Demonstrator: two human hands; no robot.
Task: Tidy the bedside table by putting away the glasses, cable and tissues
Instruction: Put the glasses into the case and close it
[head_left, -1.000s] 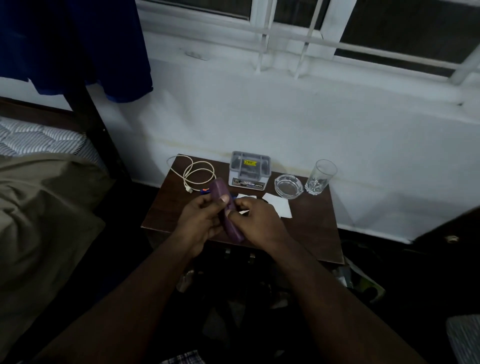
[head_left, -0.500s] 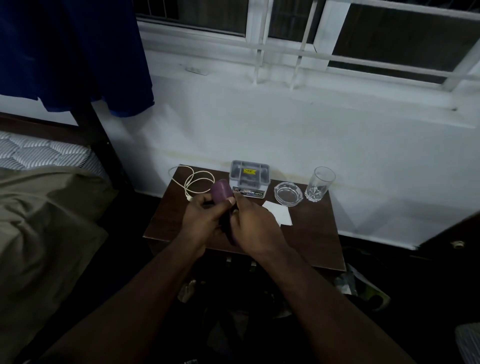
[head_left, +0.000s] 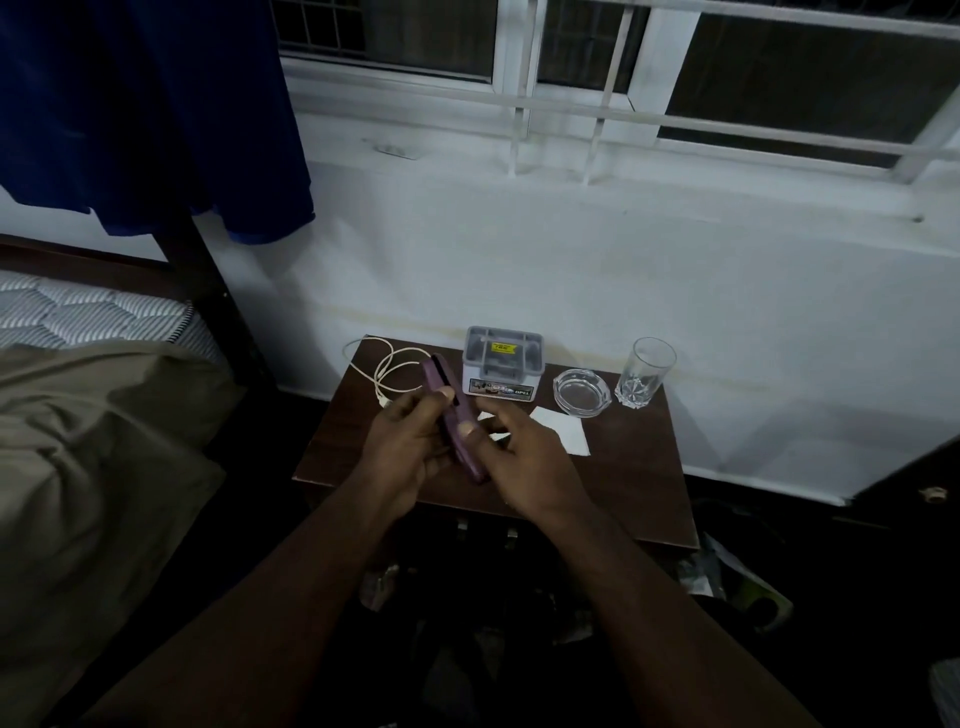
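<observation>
This is a bedroom in a home, dimly lit. A bed (head_left: 93, 467) with a patterned mattress (head_left: 88, 317) and an olive blanket stands at the left, just beside a small dark wooden bedside table (head_left: 639, 478) set against a white wall under a barred window (head_left: 623, 78). A blue garment (head_left: 145, 114) hangs above the bed, and a drinking glass (head_left: 644, 371) and 1 glass ashtray (head_left: 581, 392) sit at the table's far right corner.

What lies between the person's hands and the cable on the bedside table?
Only the purple case, which both the left hand and the right hand hold. The white cable lies loose at the table's far left corner, with nothing on it.
</observation>
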